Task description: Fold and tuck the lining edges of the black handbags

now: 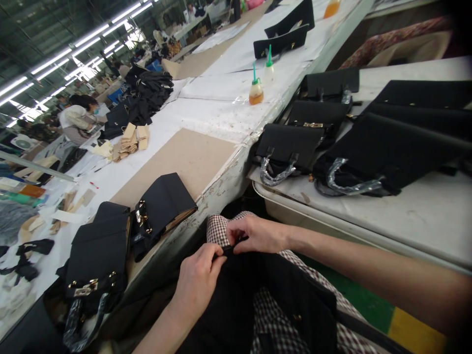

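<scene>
white worktable beyond; left grip and right grip pinched narrow on edge of black material.

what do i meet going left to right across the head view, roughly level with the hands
Black fabric scraps → black bag with wrapped handles → second black bag → left hand → right hand → rightmost plastic-wrapped handle

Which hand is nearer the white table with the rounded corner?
Right. The right hand, pinching the black piece, is just below the white table's corner in the picture; the left hand, on the same piece, is farther off, lower left.
</scene>
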The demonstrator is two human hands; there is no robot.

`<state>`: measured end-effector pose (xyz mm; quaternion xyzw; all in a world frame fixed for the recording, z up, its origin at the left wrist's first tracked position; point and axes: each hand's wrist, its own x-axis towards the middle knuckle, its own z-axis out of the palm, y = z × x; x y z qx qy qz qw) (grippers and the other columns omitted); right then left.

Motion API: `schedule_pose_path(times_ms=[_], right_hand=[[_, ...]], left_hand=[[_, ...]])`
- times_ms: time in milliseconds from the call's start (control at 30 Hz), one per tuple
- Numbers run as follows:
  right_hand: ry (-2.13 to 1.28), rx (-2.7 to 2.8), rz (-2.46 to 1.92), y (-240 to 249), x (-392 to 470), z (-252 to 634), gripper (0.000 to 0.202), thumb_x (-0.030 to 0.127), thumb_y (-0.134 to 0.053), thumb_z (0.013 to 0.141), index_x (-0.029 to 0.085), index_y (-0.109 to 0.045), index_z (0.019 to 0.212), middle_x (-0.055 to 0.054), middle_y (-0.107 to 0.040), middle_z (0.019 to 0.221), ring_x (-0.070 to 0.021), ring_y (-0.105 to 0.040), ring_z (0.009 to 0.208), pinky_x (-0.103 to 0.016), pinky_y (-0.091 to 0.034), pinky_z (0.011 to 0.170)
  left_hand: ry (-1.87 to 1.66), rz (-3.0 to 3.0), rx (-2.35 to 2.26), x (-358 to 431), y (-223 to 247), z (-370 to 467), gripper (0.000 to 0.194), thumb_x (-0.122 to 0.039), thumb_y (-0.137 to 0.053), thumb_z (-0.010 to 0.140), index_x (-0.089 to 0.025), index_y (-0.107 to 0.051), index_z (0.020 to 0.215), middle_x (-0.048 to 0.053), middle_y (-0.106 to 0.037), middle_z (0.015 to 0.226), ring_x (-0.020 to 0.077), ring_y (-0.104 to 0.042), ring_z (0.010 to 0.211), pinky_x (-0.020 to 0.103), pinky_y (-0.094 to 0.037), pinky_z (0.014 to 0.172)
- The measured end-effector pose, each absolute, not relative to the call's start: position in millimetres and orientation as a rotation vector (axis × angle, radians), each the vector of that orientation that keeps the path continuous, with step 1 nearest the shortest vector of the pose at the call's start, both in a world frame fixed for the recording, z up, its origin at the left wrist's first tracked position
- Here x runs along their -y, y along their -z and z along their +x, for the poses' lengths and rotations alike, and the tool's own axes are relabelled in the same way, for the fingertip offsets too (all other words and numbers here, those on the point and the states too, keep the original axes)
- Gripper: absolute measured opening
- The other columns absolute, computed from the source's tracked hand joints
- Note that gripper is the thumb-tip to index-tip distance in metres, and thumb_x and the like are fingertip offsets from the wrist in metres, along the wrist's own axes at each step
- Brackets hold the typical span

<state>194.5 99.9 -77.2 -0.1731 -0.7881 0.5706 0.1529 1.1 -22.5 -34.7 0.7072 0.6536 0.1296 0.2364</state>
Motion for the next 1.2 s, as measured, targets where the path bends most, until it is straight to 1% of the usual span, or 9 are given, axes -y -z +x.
schedule_pose_path(times_ms=[100, 167, 267, 400, 767, 900, 1033, 1100, 1200], right_hand=[[-1.546, 2.335, -0.488, 76, -99, 197, 0.015, 0.01, -0.071, 0.082, 0.02, -0.071, 0.093, 0.003, -0.07, 0.084, -0.0144, -0.064, 0.077, -0.022, -0.044, 0.07], [-1.443, 2.418, -0.503, 73, -99, 197, 0.015, 0.012, -0.071, 0.085, 0.022, -0.073, 0.095, 0.002, -0.072, 0.084, -0.0155, -0.066, 0.078, -0.023, -0.045, 0.072], [-1.243, 2.544, -0.467, 69, -99, 197, 0.011, 0.014, -0.072, 0.086, 0.022, -0.073, 0.094, 0.0, -0.073, 0.087, -0.0175, -0.067, 0.082, -0.024, -0.044, 0.073], [-1.002, 2.625, -0.318, 68, -99, 197, 0.009, 0.015, -0.074, 0.086, 0.02, -0.07, 0.092, -0.001, -0.071, 0.092, -0.018, -0.064, 0.086, -0.024, -0.042, 0.07], [-0.804, 2.708, -0.282, 63, -94, 189, 0.005, 0.015, -0.067, 0.087, 0.019, -0.066, 0.09, -0.001, -0.069, 0.093, -0.0168, -0.061, 0.079, -0.026, -0.038, 0.064], [-0.815, 2.72, -0.337, 63, -92, 186, 0.004, 0.015, -0.065, 0.086, 0.019, -0.066, 0.086, -0.002, -0.069, 0.087, -0.0176, -0.061, 0.077, -0.026, -0.037, 0.064], [-0.98, 2.69, -0.456, 66, -92, 183, 0.005, 0.015, -0.069, 0.078, 0.019, -0.067, 0.08, 0.0, -0.067, 0.074, -0.0163, -0.06, 0.07, -0.025, -0.038, 0.063], [-1.049, 2.659, -0.47, 68, -92, 182, 0.007, 0.015, -0.07, 0.074, 0.019, -0.067, 0.079, 0.001, -0.066, 0.072, -0.0154, -0.059, 0.067, -0.024, -0.038, 0.062], [-1.11, 2.613, -0.444, 72, -93, 183, 0.009, 0.015, -0.071, 0.071, 0.018, -0.067, 0.078, 0.001, -0.065, 0.072, -0.0147, -0.058, 0.065, -0.024, -0.039, 0.062]], left_hand=[[-0.413, 1.877, -1.783, 21, 34, 3, 0.002, -0.022, -0.06, 0.092, -0.022, -0.061, 0.093, 0.001, -0.068, 0.092, 0.0186, -0.064, 0.083, 0.028, -0.045, 0.078], [-0.421, 1.763, -1.794, 20, 33, 5, 0.001, -0.023, -0.062, 0.089, -0.022, -0.061, 0.089, 0.0, -0.068, 0.087, 0.0181, -0.063, 0.078, 0.027, -0.044, 0.073], [-0.451, 1.553, -1.8, 19, 31, 8, 0.012, -0.025, -0.066, 0.086, -0.02, -0.056, 0.083, -0.002, -0.063, 0.075, 0.0152, -0.059, 0.068, 0.024, -0.042, 0.065], [-0.529, 1.413, -1.759, 17, 31, 9, 0.02, -0.025, -0.07, 0.082, -0.019, -0.052, 0.079, -0.004, -0.057, 0.07, 0.0124, -0.054, 0.065, 0.021, -0.04, 0.061], [-0.556, 1.392, -1.766, 20, 36, 5, 0.022, -0.025, -0.071, 0.08, -0.018, -0.05, 0.078, -0.006, -0.052, 0.065, 0.0108, -0.049, 0.061, 0.02, -0.035, 0.057], [-0.558, 1.399, -1.767, 20, 37, 4, 0.022, -0.026, -0.071, 0.081, -0.018, -0.05, 0.078, -0.006, -0.052, 0.066, 0.0105, -0.048, 0.061, 0.02, -0.035, 0.057], [-0.563, 1.411, -1.761, 20, 36, 3, 0.023, -0.025, -0.071, 0.081, -0.018, -0.05, 0.078, -0.006, -0.051, 0.066, 0.0099, -0.046, 0.06, 0.02, -0.034, 0.057], [-0.554, 1.416, -1.749, 20, 35, 4, 0.023, -0.024, -0.071, 0.081, -0.018, -0.049, 0.078, -0.006, -0.05, 0.066, 0.0095, -0.046, 0.06, 0.02, -0.033, 0.056], [-0.54, 1.414, -1.734, 19, 33, 4, 0.023, -0.024, -0.071, 0.082, -0.018, -0.049, 0.078, -0.006, -0.051, 0.068, 0.0094, -0.046, 0.062, 0.019, -0.034, 0.057]])
